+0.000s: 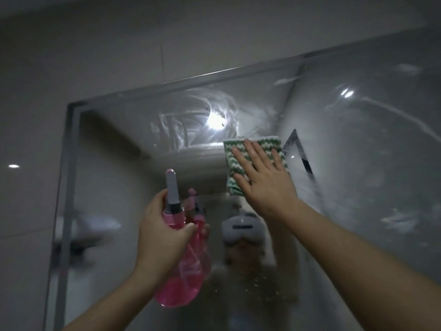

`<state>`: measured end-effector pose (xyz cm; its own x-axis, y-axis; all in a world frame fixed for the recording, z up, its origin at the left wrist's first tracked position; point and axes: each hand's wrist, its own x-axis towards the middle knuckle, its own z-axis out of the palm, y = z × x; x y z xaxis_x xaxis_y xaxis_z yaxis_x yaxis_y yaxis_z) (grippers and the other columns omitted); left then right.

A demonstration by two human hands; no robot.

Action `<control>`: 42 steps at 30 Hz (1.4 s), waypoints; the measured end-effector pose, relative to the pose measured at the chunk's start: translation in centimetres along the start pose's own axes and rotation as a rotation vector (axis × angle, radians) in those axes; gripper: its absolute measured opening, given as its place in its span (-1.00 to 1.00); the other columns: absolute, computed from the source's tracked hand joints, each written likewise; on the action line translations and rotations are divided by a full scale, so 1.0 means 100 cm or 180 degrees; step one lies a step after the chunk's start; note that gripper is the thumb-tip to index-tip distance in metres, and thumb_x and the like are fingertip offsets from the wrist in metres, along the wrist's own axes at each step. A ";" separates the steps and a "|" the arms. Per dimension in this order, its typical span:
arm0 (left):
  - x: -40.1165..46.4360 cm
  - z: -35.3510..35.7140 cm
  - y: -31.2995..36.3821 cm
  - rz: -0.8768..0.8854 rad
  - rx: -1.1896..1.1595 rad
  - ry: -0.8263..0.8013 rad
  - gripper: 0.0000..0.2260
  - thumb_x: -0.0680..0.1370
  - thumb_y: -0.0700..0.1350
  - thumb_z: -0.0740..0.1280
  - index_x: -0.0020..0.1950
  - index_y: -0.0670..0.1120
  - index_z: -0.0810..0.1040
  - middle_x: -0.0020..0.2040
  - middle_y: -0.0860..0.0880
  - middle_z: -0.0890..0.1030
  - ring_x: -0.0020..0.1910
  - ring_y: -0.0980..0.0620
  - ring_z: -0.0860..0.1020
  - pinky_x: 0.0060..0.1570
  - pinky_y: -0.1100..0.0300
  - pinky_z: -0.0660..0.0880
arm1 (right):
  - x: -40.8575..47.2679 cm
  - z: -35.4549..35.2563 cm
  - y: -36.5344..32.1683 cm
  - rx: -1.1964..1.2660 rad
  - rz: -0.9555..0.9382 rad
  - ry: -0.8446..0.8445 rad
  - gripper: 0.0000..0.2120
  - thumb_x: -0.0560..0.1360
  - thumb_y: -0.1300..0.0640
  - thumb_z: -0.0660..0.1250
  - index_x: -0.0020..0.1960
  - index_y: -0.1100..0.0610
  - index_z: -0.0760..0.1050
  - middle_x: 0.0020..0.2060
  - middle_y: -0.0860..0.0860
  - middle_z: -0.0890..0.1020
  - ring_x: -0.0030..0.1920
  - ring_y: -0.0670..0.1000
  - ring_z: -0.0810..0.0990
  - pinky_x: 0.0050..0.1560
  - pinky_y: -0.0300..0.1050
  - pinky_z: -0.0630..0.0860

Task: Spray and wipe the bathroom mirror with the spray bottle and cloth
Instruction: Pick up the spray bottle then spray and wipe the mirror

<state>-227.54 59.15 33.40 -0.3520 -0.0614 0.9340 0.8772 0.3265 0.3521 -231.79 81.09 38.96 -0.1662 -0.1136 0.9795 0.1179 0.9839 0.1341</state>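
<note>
Along the left edge runs a grey tiled wall [31,130], with a small bright spot of light on one tile; just right of it stands the pale metal frame [68,177] of the bathroom mirror [372,144], whose glass fills most of the view and tilts away to the upper right; inside the glass near the frame a blurred pale shape shows, too soft to name. Right of that, low in the view, the left hand [162,232] is curled round the neck of a pink spray bottle [181,275], thumb toward the glass; the bottle is translucent, holds pink liquid, and carries a grey and pink spray head [173,192] that points upward; its reflection sits just behind it in the mirror. Above the bottle, a reflected ceiling light [214,119] glares through swirled wet streaks [181,123] on the glass. Right of centre, the right hand [262,177] lies flat with fingers straight and slightly spread, pressing a green and white striped cloth [238,151] against the mirror; the cloth shows above and left of the fingers. Below that hand the glass reflects the person wearing a white head-mounted device [241,229]; speckles of droplets dot the glass lower down. Farther right, hazy smears and an arcing wipe mark [393,113] cover the mirror.
</note>
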 end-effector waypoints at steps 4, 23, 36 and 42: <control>0.001 0.008 0.011 -0.0175 -0.0182 -0.0178 -0.55 0.32 -0.44 0.39 0.08 -0.03 0.46 -0.13 0.02 0.55 -0.35 0.34 0.52 -0.43 0.53 0.39 | -0.012 0.001 0.007 0.0080 0.0112 -0.0050 -0.44 0.47 -0.24 -0.42 0.44 -0.14 -0.41 0.47 -0.07 -0.32 0.47 -0.07 -0.35 0.41 -0.01 -0.42; 0.098 -0.136 -0.064 0.0169 -0.0001 0.0317 -0.62 0.38 -0.34 0.39 0.12 -0.05 0.43 -0.19 -0.01 0.49 -0.31 0.11 0.45 -0.38 0.30 0.34 | 0.139 0.005 -0.171 0.0328 0.0735 0.0239 -0.42 0.63 -0.12 -0.10 0.55 0.07 -0.19 0.53 0.15 -0.17 0.52 0.14 -0.20 0.43 0.23 -0.28; 0.109 -0.140 -0.075 0.0143 0.0226 0.0631 -0.60 0.27 -0.31 0.43 0.03 -0.02 0.47 -0.15 0.00 0.58 -0.14 -0.08 0.55 -0.23 0.13 0.45 | 0.156 0.011 -0.252 0.0215 -0.0877 -0.0181 -0.47 0.63 -0.17 -0.15 0.54 -0.07 -0.18 0.54 0.02 -0.18 0.52 0.00 -0.24 0.44 0.10 -0.34; 0.105 -0.100 -0.026 0.0223 0.0137 0.0562 -0.56 0.26 -0.29 0.48 0.05 -0.01 0.47 -0.17 0.11 0.54 -0.18 0.10 0.51 -0.23 0.19 0.40 | 0.165 -0.004 -0.171 0.0279 -0.0771 -0.0091 -0.47 0.62 -0.18 -0.12 0.55 -0.09 -0.13 0.54 -0.01 -0.13 0.52 -0.04 -0.19 0.48 0.06 -0.29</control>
<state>-230.21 48.28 42.87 -0.2245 -0.2005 0.9536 0.8814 0.3755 0.2865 -236.13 62.38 52.93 -0.2071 -0.3448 0.9156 -0.0139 0.9368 0.3496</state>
